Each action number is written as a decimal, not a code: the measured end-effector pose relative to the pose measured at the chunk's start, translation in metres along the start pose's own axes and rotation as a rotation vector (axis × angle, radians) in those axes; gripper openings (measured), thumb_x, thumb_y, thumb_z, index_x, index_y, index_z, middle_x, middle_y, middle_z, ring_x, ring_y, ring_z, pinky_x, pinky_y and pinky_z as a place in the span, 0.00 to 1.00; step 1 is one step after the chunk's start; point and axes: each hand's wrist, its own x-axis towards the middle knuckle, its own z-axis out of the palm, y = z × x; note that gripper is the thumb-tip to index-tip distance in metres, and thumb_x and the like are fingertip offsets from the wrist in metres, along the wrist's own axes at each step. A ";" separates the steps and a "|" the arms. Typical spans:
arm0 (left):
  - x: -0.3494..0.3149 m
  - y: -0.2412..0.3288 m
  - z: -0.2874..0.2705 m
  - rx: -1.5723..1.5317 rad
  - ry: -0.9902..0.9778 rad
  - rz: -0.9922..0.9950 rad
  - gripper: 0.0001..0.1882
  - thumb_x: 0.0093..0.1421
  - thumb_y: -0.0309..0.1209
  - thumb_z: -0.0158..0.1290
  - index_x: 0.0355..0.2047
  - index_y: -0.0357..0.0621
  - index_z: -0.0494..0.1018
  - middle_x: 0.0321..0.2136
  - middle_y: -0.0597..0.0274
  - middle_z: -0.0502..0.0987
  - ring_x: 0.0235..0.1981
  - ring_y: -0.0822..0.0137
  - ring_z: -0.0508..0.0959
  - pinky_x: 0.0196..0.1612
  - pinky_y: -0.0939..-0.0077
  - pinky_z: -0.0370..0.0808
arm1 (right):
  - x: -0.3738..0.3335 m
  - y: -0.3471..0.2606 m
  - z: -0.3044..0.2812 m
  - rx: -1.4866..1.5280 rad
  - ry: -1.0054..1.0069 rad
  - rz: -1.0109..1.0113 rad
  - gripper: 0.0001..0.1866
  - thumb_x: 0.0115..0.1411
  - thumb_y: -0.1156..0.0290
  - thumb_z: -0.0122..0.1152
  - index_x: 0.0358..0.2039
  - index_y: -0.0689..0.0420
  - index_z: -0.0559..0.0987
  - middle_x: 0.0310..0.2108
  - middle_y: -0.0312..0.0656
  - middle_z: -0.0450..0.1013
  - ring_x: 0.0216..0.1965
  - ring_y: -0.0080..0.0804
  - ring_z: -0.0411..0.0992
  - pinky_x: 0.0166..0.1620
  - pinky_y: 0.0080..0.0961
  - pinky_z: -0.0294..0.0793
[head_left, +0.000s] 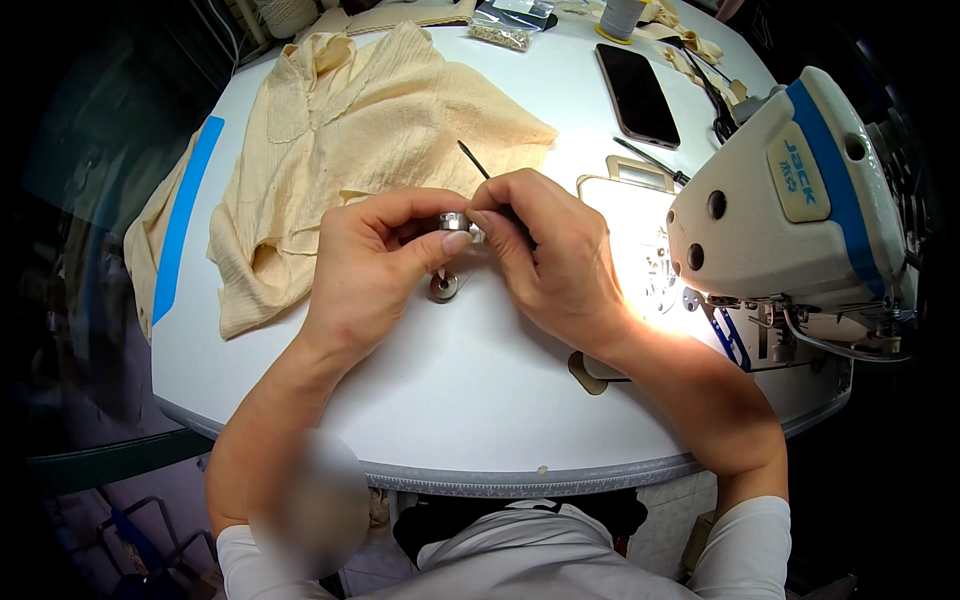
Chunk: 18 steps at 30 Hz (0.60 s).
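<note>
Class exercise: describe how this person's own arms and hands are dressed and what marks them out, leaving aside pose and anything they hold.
Both hands, the left hand and the right hand, are bare: no gloves, rings or watch visible. The forearms are uncovered too. White sleeves end near the elbows, pushed or cut short. A blurred patch covers part of the left forearm, so any marking there cannot be told.

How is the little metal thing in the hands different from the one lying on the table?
The held metal piece is pinched sideways between the left hand and right hand. The loose metal piece lies flat on the white table, untouched, just below the hands. Both are small, round and silvery.
</note>
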 end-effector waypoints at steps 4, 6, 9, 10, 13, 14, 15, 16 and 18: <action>0.000 0.000 0.000 0.025 0.007 -0.001 0.10 0.60 0.18 0.56 0.42 0.31 0.78 0.29 0.62 0.80 0.27 0.77 0.77 0.30 0.84 0.75 | 0.000 -0.002 0.000 -0.005 0.001 -0.022 0.05 0.58 0.81 0.60 0.36 0.62 0.75 0.32 0.46 0.73 0.32 0.44 0.75 0.34 0.32 0.74; 0.000 -0.002 0.000 0.074 0.010 -0.003 0.09 0.61 0.18 0.55 0.42 0.31 0.78 0.28 0.62 0.80 0.25 0.77 0.77 0.28 0.84 0.75 | 0.000 -0.002 -0.001 -0.007 0.003 -0.021 0.06 0.58 0.81 0.60 0.36 0.62 0.75 0.31 0.46 0.73 0.31 0.44 0.75 0.34 0.32 0.74; -0.002 0.003 0.005 0.027 0.015 -0.054 0.10 0.61 0.18 0.55 0.42 0.31 0.78 0.25 0.62 0.79 0.23 0.77 0.77 0.26 0.84 0.74 | -0.001 -0.001 0.001 0.004 0.007 -0.021 0.06 0.57 0.81 0.60 0.35 0.62 0.75 0.31 0.46 0.73 0.31 0.44 0.75 0.34 0.32 0.74; -0.002 0.003 0.004 0.055 -0.003 -0.054 0.11 0.61 0.18 0.55 0.44 0.31 0.78 0.28 0.61 0.80 0.25 0.76 0.77 0.27 0.84 0.75 | 0.000 -0.001 0.000 -0.002 0.007 -0.030 0.05 0.57 0.81 0.60 0.35 0.62 0.75 0.31 0.46 0.73 0.30 0.44 0.74 0.33 0.32 0.74; -0.002 0.004 0.002 0.111 -0.022 -0.034 0.11 0.61 0.18 0.55 0.45 0.32 0.77 0.31 0.61 0.80 0.27 0.76 0.78 0.28 0.83 0.76 | 0.000 0.000 0.001 -0.018 0.021 -0.058 0.05 0.57 0.81 0.61 0.35 0.62 0.75 0.30 0.46 0.73 0.30 0.44 0.74 0.33 0.32 0.73; -0.003 0.004 0.004 0.113 -0.001 -0.016 0.10 0.61 0.19 0.56 0.43 0.33 0.78 0.29 0.62 0.80 0.25 0.77 0.77 0.27 0.84 0.75 | 0.000 0.000 0.002 -0.022 0.027 -0.068 0.05 0.57 0.81 0.61 0.35 0.62 0.75 0.30 0.45 0.73 0.30 0.44 0.74 0.33 0.32 0.73; -0.003 0.003 0.006 0.116 0.021 0.002 0.09 0.61 0.19 0.56 0.42 0.34 0.79 0.28 0.63 0.79 0.24 0.78 0.76 0.25 0.84 0.75 | 0.000 0.000 0.002 -0.025 0.028 -0.063 0.05 0.57 0.81 0.61 0.35 0.62 0.75 0.30 0.45 0.73 0.30 0.43 0.74 0.33 0.32 0.73; -0.003 0.002 0.005 0.125 0.019 0.013 0.09 0.61 0.19 0.56 0.42 0.34 0.79 0.28 0.63 0.79 0.24 0.78 0.76 0.25 0.84 0.75 | 0.000 -0.001 0.001 -0.027 0.029 -0.058 0.05 0.57 0.82 0.61 0.35 0.62 0.75 0.30 0.45 0.73 0.30 0.43 0.74 0.33 0.32 0.73; -0.002 -0.001 0.004 0.143 0.014 0.036 0.09 0.61 0.20 0.57 0.41 0.35 0.80 0.30 0.64 0.78 0.24 0.78 0.76 0.26 0.84 0.74 | 0.000 -0.002 0.001 -0.030 0.028 -0.052 0.06 0.57 0.82 0.61 0.35 0.62 0.75 0.30 0.45 0.73 0.30 0.43 0.74 0.33 0.32 0.73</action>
